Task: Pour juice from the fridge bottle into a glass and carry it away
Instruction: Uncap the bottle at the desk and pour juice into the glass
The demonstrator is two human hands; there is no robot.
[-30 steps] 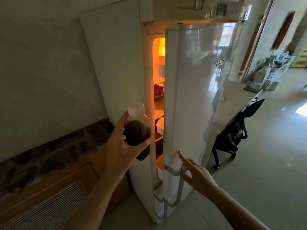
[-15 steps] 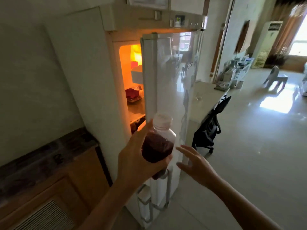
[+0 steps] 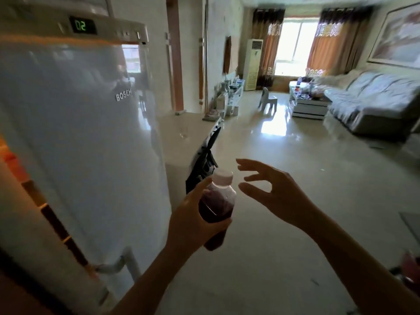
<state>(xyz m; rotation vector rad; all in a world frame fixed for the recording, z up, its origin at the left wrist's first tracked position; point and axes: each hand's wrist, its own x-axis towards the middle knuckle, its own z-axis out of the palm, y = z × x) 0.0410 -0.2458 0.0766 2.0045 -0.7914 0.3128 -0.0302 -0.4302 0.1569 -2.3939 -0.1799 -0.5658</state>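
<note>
The left hand (image 3: 193, 220) has its grip wrapped around the body of the juice bottle (image 3: 217, 206), holding it upright with the white cap (image 3: 223, 176) still on, so nothing can spill on the way. The right hand (image 3: 276, 193) hovers just beside the cap, fingers spread and holding nothing, likely ready to unscrew it. A glass (image 3: 184, 132) waits on the desk (image 3: 179, 144) past the fridge door (image 3: 79, 142), near its far edge, and looks like the pouring spot.
</note>
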